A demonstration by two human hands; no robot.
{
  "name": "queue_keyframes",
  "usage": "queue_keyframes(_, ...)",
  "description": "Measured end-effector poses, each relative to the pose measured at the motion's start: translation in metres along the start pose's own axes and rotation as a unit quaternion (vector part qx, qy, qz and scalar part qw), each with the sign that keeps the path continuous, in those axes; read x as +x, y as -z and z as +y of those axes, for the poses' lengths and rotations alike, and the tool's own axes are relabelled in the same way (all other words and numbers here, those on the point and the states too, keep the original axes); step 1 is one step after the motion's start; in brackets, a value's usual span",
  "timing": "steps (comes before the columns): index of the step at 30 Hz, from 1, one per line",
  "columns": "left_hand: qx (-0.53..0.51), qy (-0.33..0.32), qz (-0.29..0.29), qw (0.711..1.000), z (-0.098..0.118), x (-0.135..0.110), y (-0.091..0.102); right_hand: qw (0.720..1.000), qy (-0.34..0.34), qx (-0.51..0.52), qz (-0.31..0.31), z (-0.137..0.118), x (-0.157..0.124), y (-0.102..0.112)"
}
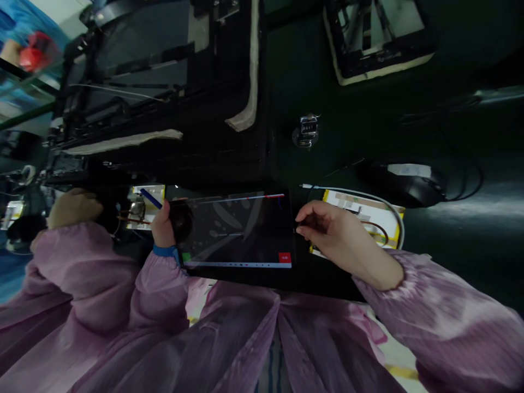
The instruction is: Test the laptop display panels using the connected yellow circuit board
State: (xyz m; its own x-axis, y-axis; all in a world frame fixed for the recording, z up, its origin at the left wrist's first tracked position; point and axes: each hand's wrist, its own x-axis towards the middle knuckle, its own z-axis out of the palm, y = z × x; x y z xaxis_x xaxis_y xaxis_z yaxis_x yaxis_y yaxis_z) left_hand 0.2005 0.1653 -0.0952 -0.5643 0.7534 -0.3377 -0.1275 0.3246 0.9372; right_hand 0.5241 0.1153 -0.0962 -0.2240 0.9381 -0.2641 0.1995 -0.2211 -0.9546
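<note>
A tablet [233, 240] with a lit dark screen lies level in front of me, a red and a green block in its lower corners. My left hand [162, 228] grips the tablet's left edge and also has a blue pen [150, 198] sticking up past the thumb. At the opposite edge, the thumb and forefinger of my right hand [338, 234] are pinched close against the tablet's side; anything between them is too small to make out. Behind that hand lies a flat white pack with yellow edges [355, 203], partly covered. A pale cable [360, 192] curves around it.
Black padded trays [245, 71] stand at the back left, and another such tray [347, 71] at the back right. A metal tally counter [308, 130] sits mid-table. To the right is a black mouse [409, 185]. A co-worker's hand [76, 207] is close on the left.
</note>
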Motion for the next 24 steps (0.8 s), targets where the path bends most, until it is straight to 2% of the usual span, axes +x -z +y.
queue_keyframes(4, -0.001, 0.003, 0.021, 1.0, 0.004, -0.005, -0.002, 0.999, -0.014, -0.029, 0.011, -0.001, 0.001, -0.001)
queue_keyframes(7, -0.007, 0.045, -0.015, 0.999, 0.004, -0.001, 0.002, 0.996, -0.021, -0.083, 0.009, -0.007, -0.001, 0.0)
queue_keyframes(12, -0.052, 0.06, -0.053, 0.995, -0.005, 0.009, 0.014, 0.983, 0.016, -0.18, 0.032, -0.02, -0.011, 0.0)
queue_keyframes(16, -0.085, 0.142, -0.123, 0.979, 0.002, 0.005, 0.014, 0.989, 0.003, -0.099, 0.106, -0.016, -0.016, -0.007)
queue_keyframes(18, -0.094, 0.151, -0.134, 0.975, 0.008, 0.002, 0.013, 0.988, -0.025, -0.06, 0.138, -0.011, -0.016, -0.011)
queue_keyframes(22, -0.111, 0.147, -0.141, 0.973, 0.013, -0.003, 0.013, 0.983, -0.108, -0.061, 0.137, -0.007, -0.015, -0.014)
queue_keyframes(24, -0.126, 0.158, -0.161, 0.966, 0.013, -0.004, 0.014, 0.982, -0.143, -0.05, 0.112, -0.011, -0.014, -0.013)
